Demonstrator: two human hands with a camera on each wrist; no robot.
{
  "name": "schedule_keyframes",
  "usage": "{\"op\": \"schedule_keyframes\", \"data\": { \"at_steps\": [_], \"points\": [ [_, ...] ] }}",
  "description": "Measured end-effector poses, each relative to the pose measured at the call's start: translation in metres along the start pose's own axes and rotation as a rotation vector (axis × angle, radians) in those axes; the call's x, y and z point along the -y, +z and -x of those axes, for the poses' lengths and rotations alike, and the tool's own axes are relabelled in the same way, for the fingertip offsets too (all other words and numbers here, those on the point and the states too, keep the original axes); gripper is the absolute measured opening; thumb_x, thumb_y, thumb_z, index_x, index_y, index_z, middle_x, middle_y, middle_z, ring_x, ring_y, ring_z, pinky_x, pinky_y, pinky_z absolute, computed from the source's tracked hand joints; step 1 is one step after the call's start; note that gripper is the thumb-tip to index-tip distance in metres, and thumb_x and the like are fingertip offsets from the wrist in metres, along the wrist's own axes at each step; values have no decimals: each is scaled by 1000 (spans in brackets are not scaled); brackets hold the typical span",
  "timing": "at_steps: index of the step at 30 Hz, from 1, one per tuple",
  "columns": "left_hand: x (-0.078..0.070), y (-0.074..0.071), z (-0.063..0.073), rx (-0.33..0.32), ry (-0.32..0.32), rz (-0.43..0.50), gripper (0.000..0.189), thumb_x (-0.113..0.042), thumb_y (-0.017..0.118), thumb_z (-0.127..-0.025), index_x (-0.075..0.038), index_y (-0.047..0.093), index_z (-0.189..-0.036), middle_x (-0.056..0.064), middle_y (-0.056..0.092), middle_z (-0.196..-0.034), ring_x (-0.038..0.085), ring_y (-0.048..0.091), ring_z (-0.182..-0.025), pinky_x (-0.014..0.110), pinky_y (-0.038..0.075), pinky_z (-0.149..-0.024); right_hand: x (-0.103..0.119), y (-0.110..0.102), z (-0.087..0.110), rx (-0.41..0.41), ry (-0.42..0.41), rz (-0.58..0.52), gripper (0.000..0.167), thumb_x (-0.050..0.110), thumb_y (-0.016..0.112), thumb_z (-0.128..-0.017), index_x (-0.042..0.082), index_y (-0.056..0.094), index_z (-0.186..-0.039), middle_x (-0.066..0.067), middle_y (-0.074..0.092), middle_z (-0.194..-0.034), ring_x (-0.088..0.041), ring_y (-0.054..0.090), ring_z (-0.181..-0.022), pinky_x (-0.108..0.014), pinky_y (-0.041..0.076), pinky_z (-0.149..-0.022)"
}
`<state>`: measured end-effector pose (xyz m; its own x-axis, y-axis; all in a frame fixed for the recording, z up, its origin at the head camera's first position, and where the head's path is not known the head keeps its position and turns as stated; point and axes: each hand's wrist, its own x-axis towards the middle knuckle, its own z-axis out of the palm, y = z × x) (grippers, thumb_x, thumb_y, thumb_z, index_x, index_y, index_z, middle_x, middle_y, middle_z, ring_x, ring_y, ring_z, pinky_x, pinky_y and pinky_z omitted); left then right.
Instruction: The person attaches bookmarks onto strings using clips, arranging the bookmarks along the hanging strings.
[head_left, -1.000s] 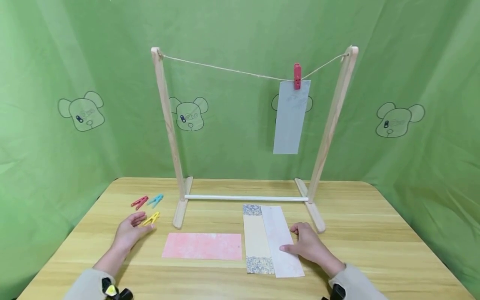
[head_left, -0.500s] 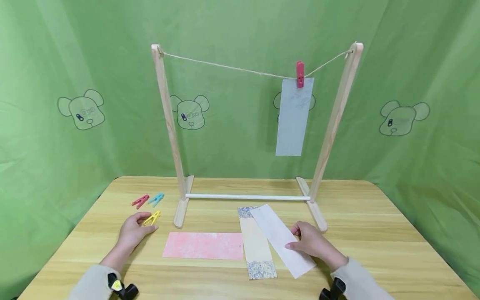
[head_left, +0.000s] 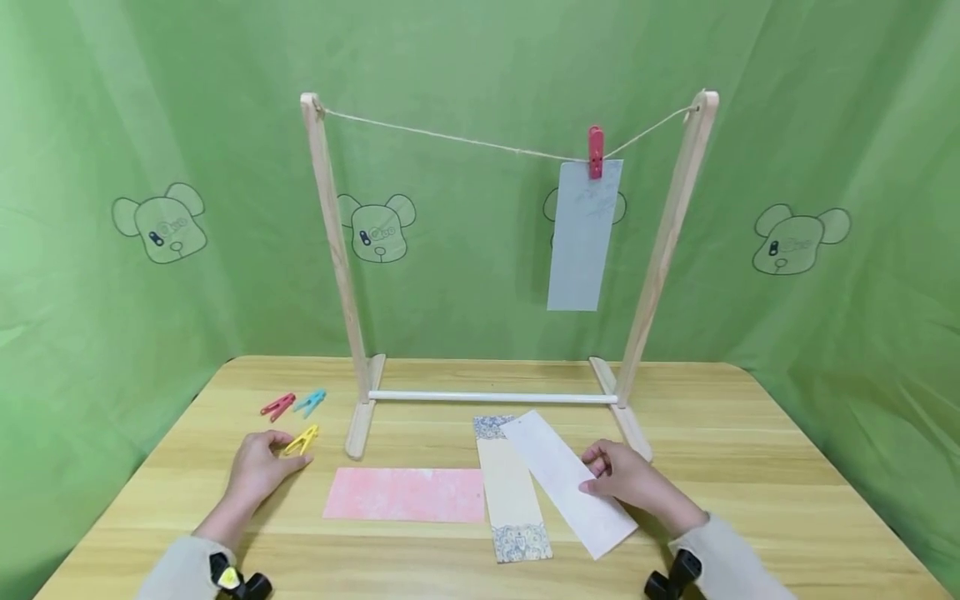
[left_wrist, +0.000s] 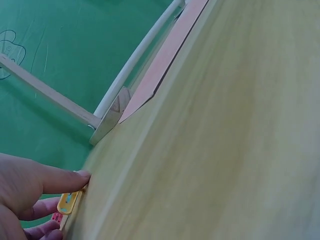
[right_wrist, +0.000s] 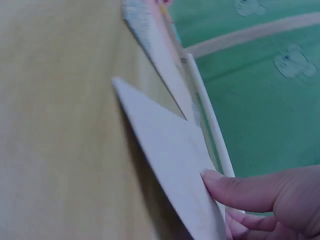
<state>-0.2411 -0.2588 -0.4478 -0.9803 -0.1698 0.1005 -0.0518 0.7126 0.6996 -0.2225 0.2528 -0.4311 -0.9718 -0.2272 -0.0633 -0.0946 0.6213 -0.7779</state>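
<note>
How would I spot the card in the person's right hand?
Find the wooden frame standing on the table. In front of its white crossbar, the right hand pinches the pale card. Unlike the pink card and the blue-patterned card nearby, it is plain whitish.

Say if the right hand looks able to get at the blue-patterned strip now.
Probably not yet: the right hand pinches the white strip, which, in the head view, overlaps the blue-patterned strip near its top. That strip's lower end is uncovered.

Wooden table (head_left: 750, 483) beneath stand (head_left: 492, 397); pink card (head_left: 405, 494); patterned card (head_left: 512, 492); red clip (head_left: 281, 403); blue clip (head_left: 312, 402)
</note>
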Motion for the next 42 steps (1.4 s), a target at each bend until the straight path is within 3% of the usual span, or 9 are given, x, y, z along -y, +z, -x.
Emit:
{"op": "schedule_keyframes", "data": {
  "at_steps": [4, 8, 12, 17, 20, 25, 29, 33, 42],
  "points": [
    [4, -2, -1, -6, 4, 25, 44, -17, 77, -75, 8, 59, -107, 25, 59, -103, 34, 53, -93, 46, 45, -80, -10, -9, -3, 72, -28, -102, 20, -1, 65, -84, -12, 59, -99, -8, 59, -81, -17, 53, -73, -20, 49, -56],
    [7, -2, -2, -8, -39, 97, 43, -16, 76, -77, 7, 58, -110, 18, 61, -96, 25, 54, -85, 29, 46, -70, -16, -14, -3, 104, -20, -161, 21, 0, 62, -87, -15, 59, -101, -7, 62, -81, -15, 57, -72, -21, 51, -56],
    [5, -3, -3, -9, -82, 210, 45, -17, 72, -82, 8, 56, -116, 16, 60, -99, 15, 52, -82, 17, 46, -64, -17, -16, -3, 106, -4, -160, 21, -1, 62, -86, -16, 60, -101, -7, 62, -80, -15, 57, -72, -21, 52, -58],
    [-3, -3, -4, -15, -98, 348, 45, -15, 67, -88, 6, 52, -125, 12, 59, -104, 4, 51, -82, 13, 48, -66, -14, -16, -3, 98, -4, -138, 19, -2, 61, -86, -15, 60, -101, -7, 61, -80, -16, 56, -73, -21, 51, -59],
    [-9, -6, -6, -38, -64, 376, 45, -18, 65, -89, 4, 52, -127, 11, 59, -107, 1, 50, -82, 13, 48, -66, -11, -17, -3, 93, 1, -140, 19, -1, 61, -87, -14, 60, -101, -7, 60, -81, -16, 55, -72, -22, 51, -57],
    [-23, -9, -9, -60, 45, 411, 45, -24, 63, -92, 3, 54, -127, 13, 52, -133, -2, 50, -87, 10, 47, -73, -5, -18, -6, 36, 21, -133, 19, 2, 62, -88, -12, 61, -101, -6, 59, -80, -14, 52, -69, -22, 48, -54],
    [-36, -13, -10, -84, 82, 430, 43, -25, 63, -92, 3, 56, -124, 8, 59, -113, -2, 50, -86, 9, 47, -73, 0, -19, -9, -19, 63, -146, 19, 1, 62, -88, -11, 61, -103, -5, 59, -81, -14, 52, -70, -22, 48, -55],
    [-48, -18, -12, -77, 94, 468, 43, -24, 63, -91, 3, 55, -124, -2, 55, -98, 1, 50, -86, 10, 46, -73, 3, -19, -13, -90, 85, -177, 19, 0, 61, -88, -10, 60, -105, -4, 60, -81, -14, 53, -70, -24, 50, -57],
    [-71, -15, -18, 17, 53, 690, 38, -12, 68, -87, 2, 51, -118, -13, 59, -90, 0, 55, -86, 12, 49, -80, 12, -23, -22, -162, -41, -379, 29, 0, 59, -89, -16, 53, -112, -1, 62, -87, -7, 58, -78, -23, 55, -72]
  ]
}}
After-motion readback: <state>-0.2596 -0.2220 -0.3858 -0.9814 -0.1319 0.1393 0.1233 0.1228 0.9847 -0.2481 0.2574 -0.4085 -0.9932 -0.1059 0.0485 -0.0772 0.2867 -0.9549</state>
